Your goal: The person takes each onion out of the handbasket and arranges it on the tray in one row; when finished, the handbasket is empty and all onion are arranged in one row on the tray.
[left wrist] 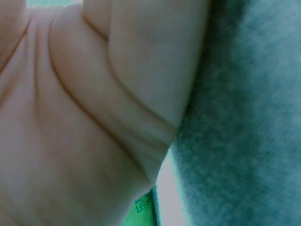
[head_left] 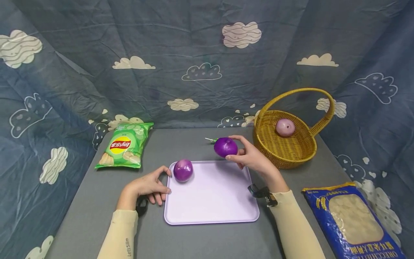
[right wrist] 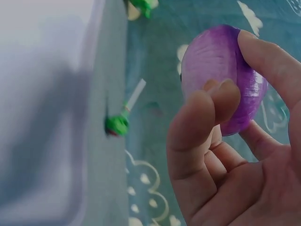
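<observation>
My right hand (head_left: 250,154) pinches a glossy purple onion (head_left: 225,147) between thumb and fingers, above the far right edge of a pale lilac tray (head_left: 210,201). In the right wrist view the onion (right wrist: 211,70) shows a paler, streaked side. Another round purple onion (head_left: 183,170) sits in the tray's far left corner. Beside the tray's left rim, my left hand (head_left: 150,186) rests with loosely bent fingers, index finger and thumb touching the edge. The left wrist view is mostly filled by its palm (left wrist: 94,117).
At the right back, a woven basket (head_left: 284,163) with a tall handle holds a pinkish onion (head_left: 285,127). A green chip bag (head_left: 126,145) lies at the left. A blue pasta bag (head_left: 352,219) is front right. A small green-wrapped lollipop (right wrist: 117,123) lies behind the tray.
</observation>
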The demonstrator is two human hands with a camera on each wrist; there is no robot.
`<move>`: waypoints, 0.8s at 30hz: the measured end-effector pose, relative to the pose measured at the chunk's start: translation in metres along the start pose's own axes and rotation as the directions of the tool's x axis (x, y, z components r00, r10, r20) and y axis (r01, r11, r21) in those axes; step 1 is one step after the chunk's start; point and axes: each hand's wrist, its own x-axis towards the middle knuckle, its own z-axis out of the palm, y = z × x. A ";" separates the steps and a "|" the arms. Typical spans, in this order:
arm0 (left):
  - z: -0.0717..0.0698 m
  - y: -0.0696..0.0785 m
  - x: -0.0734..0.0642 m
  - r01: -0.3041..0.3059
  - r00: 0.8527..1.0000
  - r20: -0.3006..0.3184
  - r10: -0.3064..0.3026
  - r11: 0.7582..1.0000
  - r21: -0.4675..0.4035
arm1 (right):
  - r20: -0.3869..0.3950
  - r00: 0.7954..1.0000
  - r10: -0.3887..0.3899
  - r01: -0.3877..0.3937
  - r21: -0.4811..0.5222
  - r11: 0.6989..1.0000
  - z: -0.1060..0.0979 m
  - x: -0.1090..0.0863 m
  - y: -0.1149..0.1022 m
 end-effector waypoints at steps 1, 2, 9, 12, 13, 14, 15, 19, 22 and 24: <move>0.000 0.000 0.000 0.002 1.000 0.000 -0.002 1.000 0.000 | 0.011 1.000 0.000 0.000 -0.008 1.000 0.005 0.001 0.002; 0.000 0.000 0.000 0.002 1.000 0.001 -0.002 1.000 0.000 | 0.022 1.000 0.003 -0.002 -0.016 1.000 0.010 0.003 0.004; 0.000 0.000 0.001 -0.005 1.000 -0.004 0.005 1.000 0.005 | 0.059 0.997 0.047 -0.041 -0.095 0.995 0.040 0.010 0.014; 0.000 0.000 0.000 -0.006 1.000 -0.005 0.006 1.000 0.007 | 0.064 0.996 0.063 -0.056 -0.104 0.993 0.049 0.012 0.017; 0.000 0.000 0.000 -0.009 1.000 -0.005 0.009 1.000 0.005 | 0.068 0.996 0.063 -0.056 -0.106 0.993 0.052 0.012 0.018; 0.001 0.000 0.000 -0.010 1.000 -0.004 0.010 1.000 0.004 | 0.071 0.995 0.066 -0.059 -0.106 0.993 0.054 0.013 0.019; 0.001 0.001 0.000 -0.011 1.000 -0.003 0.011 1.000 0.003 | 0.075 0.995 0.069 -0.060 -0.107 0.992 0.056 0.014 0.020; 0.001 0.001 0.000 -0.014 1.000 0.000 0.014 1.000 -0.003 | 0.087 0.994 0.069 -0.060 -0.099 0.993 0.062 0.016 0.023; 0.001 0.001 -0.001 -0.011 1.000 -0.002 0.011 1.000 -0.001 | 0.088 0.993 0.074 -0.064 -0.104 0.992 0.064 0.018 0.026; 0.001 0.001 -0.001 -0.010 1.000 -0.003 0.010 1.000 0.000 | 0.090 0.993 0.078 -0.068 -0.110 0.992 0.065 0.018 0.028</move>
